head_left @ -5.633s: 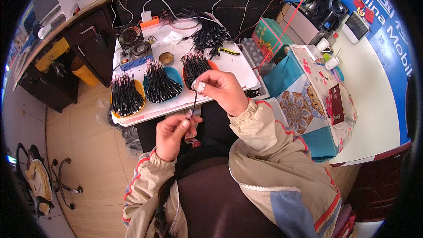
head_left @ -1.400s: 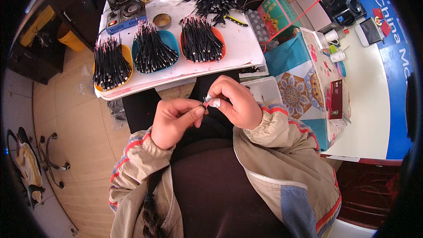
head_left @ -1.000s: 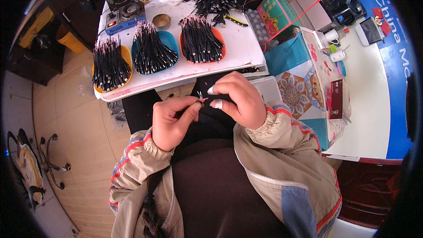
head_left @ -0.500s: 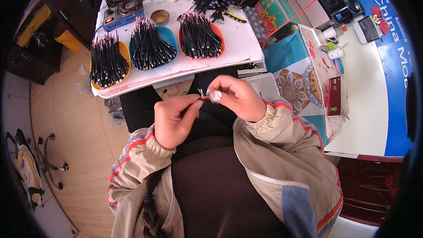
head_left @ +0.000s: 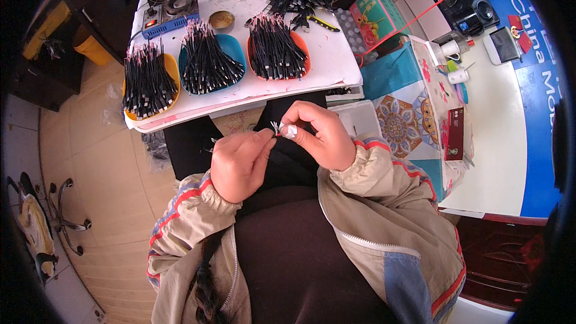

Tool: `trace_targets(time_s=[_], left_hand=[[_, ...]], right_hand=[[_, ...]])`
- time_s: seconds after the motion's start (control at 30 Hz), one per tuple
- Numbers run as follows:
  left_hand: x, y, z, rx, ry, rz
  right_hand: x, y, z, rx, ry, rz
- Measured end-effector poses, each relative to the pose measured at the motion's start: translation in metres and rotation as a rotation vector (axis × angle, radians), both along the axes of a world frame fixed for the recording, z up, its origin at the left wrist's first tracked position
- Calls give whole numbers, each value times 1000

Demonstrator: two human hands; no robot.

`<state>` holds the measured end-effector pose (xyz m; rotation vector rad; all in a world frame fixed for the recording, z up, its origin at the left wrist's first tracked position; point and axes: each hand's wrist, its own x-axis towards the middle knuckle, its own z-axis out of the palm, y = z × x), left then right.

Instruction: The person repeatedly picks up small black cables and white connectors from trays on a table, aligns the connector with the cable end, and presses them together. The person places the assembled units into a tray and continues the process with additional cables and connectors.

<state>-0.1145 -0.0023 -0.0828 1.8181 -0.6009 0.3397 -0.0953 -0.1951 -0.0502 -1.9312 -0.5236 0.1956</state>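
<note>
A yellow bin stands near the dark cabinet at left. On the right, a green box is near a teal-bordered patterned cloth. A dark red box stands beside the cloth. A black appliance sits near a blue panel.

Tabletop: bright, nearly white, upper centre
Cabinet: dim, upper left — detail sinks into shadow
Floor: seams bowed, lower left
Wire tips: soft — too small to read, mid-frame
Corners: black, rounded off
</note>
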Motion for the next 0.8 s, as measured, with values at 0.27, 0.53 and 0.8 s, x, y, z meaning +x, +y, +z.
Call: trace_targets(time_s=[0.27, 0.53, 0.8], left_hand=[[7, 19, -11, -501, 683, -486], [2, 10, -12, -614, 723, -477], [-2, 7, -15, -1014, 754, -464]], right_hand=[[9, -7, 16, -67, -423, 253], [-2, -7, 14, -70, -355, 181], [0, -35, 11, -223, -457, -40]])
